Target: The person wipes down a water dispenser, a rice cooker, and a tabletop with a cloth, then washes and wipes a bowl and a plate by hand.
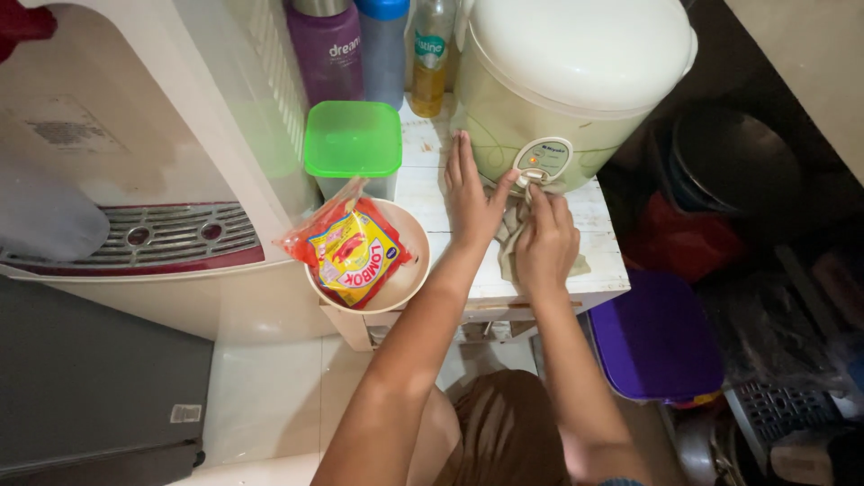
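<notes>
Cloth: beige rag (515, 236) bunched under my right hand (545, 245), pressed against the front base of the rice cooker (558, 90), just below its control panel (544, 159).
Right hand: fingers curled narrow around the rag, gripping it, fingertips up at the cooker's lower edge.
Left hand: my left hand (470, 193) lies flat and open on the white wooden table (432, 193), fingers straight, thumb reaching across to touch the cooker's base beside the rag.
Progress: I judge the wipe is mid-way; the rag is working the cooker's front foot, while its pale green sides and white lid look untouched from here. I cannot tell whether the tabletop beyond my left hand has been wiped.
Edges: table's front edge sits right under my wrists, and its right corner ends just past my right hand, with a drop to a purple lid (655, 337) below.
Room to the left: tight. A green-lidded container (353, 139) and a cream bowl holding a red and yellow packet (353, 256) stand just beyond my left hand.
Room behind: bottles (382, 49) crowd the far side, beyond my fingertips.
</notes>
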